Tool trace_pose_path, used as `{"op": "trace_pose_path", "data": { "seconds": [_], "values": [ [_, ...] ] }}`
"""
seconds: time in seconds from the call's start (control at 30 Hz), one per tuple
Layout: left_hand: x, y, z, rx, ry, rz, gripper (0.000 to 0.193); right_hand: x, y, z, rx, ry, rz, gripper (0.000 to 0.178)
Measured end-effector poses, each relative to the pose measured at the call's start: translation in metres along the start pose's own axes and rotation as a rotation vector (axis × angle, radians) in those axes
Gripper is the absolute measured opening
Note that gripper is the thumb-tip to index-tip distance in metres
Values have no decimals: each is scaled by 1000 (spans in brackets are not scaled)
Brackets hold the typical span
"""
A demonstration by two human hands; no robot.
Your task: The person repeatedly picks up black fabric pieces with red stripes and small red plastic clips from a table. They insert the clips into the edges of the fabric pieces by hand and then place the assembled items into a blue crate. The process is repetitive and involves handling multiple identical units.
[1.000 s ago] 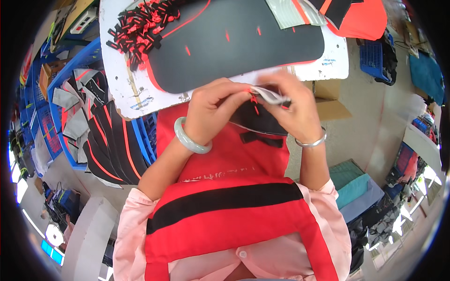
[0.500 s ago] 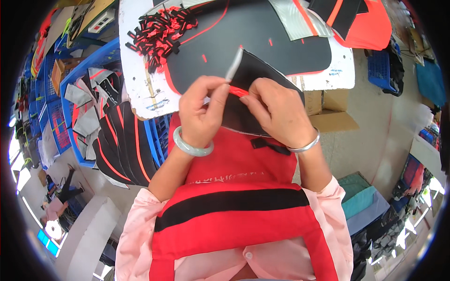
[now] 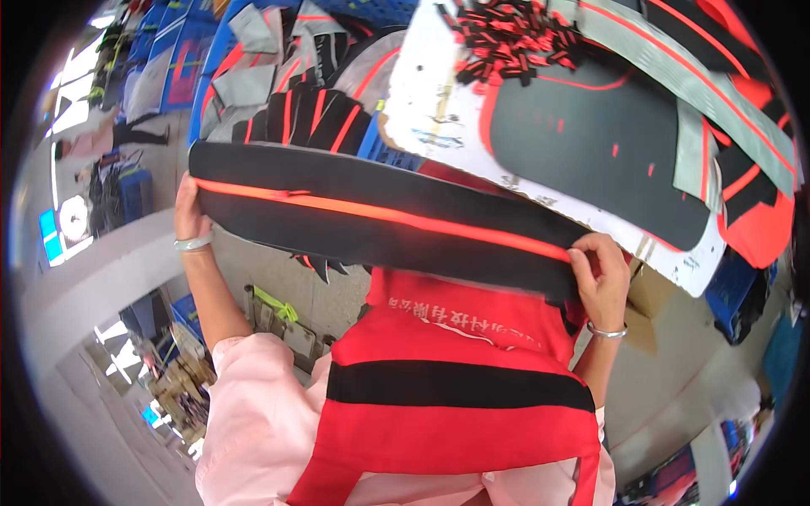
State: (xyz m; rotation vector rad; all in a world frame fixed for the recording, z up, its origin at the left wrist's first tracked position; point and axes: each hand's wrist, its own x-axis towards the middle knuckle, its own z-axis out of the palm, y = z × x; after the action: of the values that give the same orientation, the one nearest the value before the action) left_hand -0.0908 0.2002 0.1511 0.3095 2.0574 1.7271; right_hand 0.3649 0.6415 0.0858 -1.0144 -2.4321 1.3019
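A long black fabric panel (image 3: 363, 240) with a bright orange stripe down its middle is stretched out in front of my red apron. My left hand (image 3: 191, 215) grips its left end, fingers mostly hidden behind the edge. At the other end my right hand (image 3: 601, 274) pinches the panel near the stripe, thumb and fingers closed. A small orange bit (image 3: 291, 194) lies along the stripe toward the left. Beyond the panel, a large black sheet (image 3: 582, 135) with short orange marks rests on a white worktable (image 3: 430, 110).
Small black and orange pieces (image 3: 515, 38) are heaped on the worktable's far side. Grey strips with orange lines (image 3: 700, 76) lie to the right. A blue crate (image 3: 207, 93) holds grey and black pieces at the far left; a cardboard box (image 3: 650, 295) stands below the table's right side.
My hands have moved wide apart, left hand far to the left. The panel, folded between my fingers before, is now spread out at full length. The whole view has turned.
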Motion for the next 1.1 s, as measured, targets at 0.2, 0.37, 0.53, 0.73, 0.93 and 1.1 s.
{"op": "trace_pose_path", "data": {
  "seconds": [0.2, 0.37, 0.53, 0.73, 0.93, 1.1],
  "values": [
    [-122, -96, -211, -249, 813, -119, 42, 4, 5, 1, -12, -35, 72, 12],
    [-223, -242, -204, -314, 1135, -459, 41, 4, 7, 2, -74, -41, 105, 16],
    [-245, -335, -117, -475, 1586, -866, 37, 10, -5, -2, -96, -93, 173, 21],
    [-118, -222, 31, 1224, 765, 129, 63, 7, 1, 0, -137, -93, 203, 19],
    [-57, -220, 107, 1565, -43, 187, 70, 6, -57, -36, 415, -128, 25, 15],
    [-54, -219, 134, 1337, 49, 277, 65, 18, -146, -82, 926, -262, -794, 27]
  ]
}}
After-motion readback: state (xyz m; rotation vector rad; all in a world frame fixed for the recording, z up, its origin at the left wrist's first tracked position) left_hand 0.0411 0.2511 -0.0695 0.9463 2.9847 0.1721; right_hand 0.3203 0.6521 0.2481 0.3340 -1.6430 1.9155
